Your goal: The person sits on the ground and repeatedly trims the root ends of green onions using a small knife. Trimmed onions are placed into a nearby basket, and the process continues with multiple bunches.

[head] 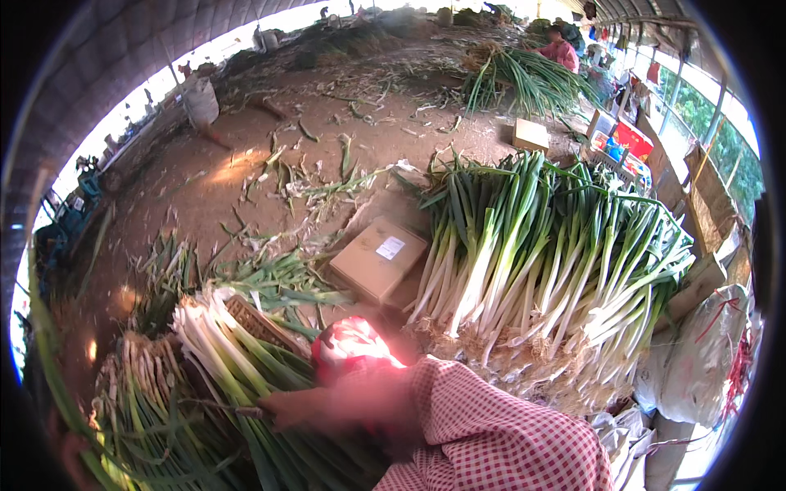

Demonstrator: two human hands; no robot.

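Note:
From the right, a red-checked sleeve reaches down to my right hand [285, 407], which is closed around the handle of a thin, knife-like tool [221, 405]. The tool lies over green leaves between two leek bunches. White stalks of the nearer bunch [230, 337] point up and left, beside a brown woven basket [261, 322]. A thinner-stalked bunch [138, 380] with roots lies to its left. At the lower left edge, my left hand [75, 453], dim and partly cut off, appears closed around a long green leek stalk [52, 374]. A red and white patterned cloth [353, 344] shows near my right forearm.
A large heap of leeks [540, 245] lies at the right, roots towards me. A closed cardboard box [379, 259] stands beside it, and a smaller box [530, 135] behind. Leaf scraps [276, 276] litter the dirt floor. Farther back, a person [560, 52] is beside more green stalks.

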